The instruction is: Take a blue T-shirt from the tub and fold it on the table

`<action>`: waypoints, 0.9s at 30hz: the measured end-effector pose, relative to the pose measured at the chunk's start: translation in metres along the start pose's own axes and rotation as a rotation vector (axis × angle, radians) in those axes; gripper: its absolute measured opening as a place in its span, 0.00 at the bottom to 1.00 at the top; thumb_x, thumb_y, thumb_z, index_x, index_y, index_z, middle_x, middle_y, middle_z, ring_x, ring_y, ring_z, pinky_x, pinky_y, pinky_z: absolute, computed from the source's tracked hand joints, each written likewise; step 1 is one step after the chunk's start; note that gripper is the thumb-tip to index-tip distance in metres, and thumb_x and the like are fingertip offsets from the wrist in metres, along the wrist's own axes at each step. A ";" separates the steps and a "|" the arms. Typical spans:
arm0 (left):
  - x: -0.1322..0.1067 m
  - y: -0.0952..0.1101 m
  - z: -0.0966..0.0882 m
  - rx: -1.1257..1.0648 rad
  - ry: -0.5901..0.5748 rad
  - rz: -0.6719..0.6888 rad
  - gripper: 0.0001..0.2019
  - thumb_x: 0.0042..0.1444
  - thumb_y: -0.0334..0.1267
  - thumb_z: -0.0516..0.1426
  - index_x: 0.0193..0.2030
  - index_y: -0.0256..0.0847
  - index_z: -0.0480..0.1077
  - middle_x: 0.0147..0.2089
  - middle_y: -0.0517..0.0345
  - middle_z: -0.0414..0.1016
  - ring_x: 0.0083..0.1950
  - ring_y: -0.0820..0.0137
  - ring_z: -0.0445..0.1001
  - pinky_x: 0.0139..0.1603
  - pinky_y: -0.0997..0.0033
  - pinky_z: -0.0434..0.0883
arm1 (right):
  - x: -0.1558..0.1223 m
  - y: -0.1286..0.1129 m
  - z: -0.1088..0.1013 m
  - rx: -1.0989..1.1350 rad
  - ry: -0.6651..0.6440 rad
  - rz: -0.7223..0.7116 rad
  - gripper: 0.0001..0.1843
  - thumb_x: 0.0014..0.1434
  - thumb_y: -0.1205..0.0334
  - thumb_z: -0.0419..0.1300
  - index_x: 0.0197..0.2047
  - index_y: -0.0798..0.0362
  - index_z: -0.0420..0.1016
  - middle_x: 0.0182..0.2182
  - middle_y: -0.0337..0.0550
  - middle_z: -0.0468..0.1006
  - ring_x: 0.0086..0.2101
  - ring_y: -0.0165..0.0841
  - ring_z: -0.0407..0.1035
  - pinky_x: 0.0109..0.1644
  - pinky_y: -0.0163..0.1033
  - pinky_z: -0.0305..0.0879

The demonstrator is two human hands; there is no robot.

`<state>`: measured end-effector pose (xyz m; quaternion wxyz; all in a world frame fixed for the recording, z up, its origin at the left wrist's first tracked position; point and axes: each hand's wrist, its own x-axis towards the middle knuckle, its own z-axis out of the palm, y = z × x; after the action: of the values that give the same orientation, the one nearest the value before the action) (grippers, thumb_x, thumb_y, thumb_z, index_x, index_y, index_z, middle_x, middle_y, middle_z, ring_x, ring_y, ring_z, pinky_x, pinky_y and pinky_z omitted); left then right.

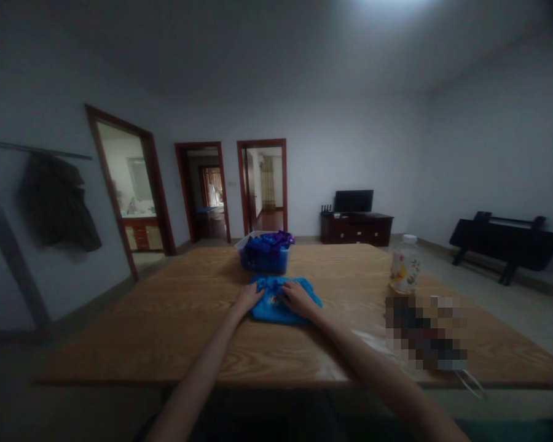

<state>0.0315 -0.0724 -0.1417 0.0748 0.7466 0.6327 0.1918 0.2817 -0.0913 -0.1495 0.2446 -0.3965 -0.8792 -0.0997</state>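
Observation:
A bright blue piece of cloth (pixel 276 314), maybe a garment, lies on the table in front of me with a small pale and red mark near its middle. Creases bunch up along its far edge. My left hand (pixel 250 298) is at the left side of the cloth, fingers closed on its edge. On the right part, my right hand (pixel 297 297) has its fingers bent down onto the fabric, gripping a fold. Just beyond stands a clear plastic bin (pixel 263 265) heaped with blue and purple cloth (pixel 270 243).
The wooden table (pixel 166 331) spans the foreground. On its right stand a flower-patterned bottle (pixel 404 267) with a white cap and a pixelated object with a thin loop (pixel 470 383) over the front edge. A TV cabinet (pixel 357 229) and a folded black table (pixel 504 245) are farther off.

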 end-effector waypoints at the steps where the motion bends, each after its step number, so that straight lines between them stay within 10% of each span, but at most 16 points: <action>1: 0.001 -0.002 0.002 -0.007 0.002 0.012 0.16 0.76 0.45 0.57 0.61 0.42 0.79 0.61 0.43 0.86 0.62 0.55 0.84 0.62 0.64 0.74 | 0.000 -0.002 -0.001 0.012 0.003 -0.041 0.12 0.80 0.56 0.60 0.48 0.52 0.82 0.49 0.50 0.83 0.51 0.40 0.75 0.59 0.43 0.66; 9: 0.008 -0.012 0.012 0.004 0.005 0.049 0.18 0.78 0.48 0.55 0.62 0.40 0.78 0.62 0.42 0.86 0.61 0.54 0.84 0.61 0.63 0.73 | -0.001 -0.025 -0.005 0.082 -0.056 -0.243 0.16 0.79 0.51 0.62 0.46 0.53 0.83 0.44 0.49 0.83 0.45 0.39 0.76 0.53 0.41 0.67; 27: 0.007 -0.008 0.011 0.009 0.001 0.031 0.18 0.77 0.47 0.55 0.64 0.41 0.77 0.62 0.41 0.85 0.62 0.53 0.84 0.62 0.63 0.73 | 0.006 -0.006 0.004 -0.108 -0.063 -0.050 0.13 0.78 0.56 0.63 0.48 0.56 0.84 0.48 0.53 0.85 0.51 0.45 0.77 0.60 0.48 0.65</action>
<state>0.0291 -0.0623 -0.1536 0.0681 0.7567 0.6218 0.1904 0.2729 -0.0897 -0.1504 0.1925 -0.3901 -0.8894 -0.1406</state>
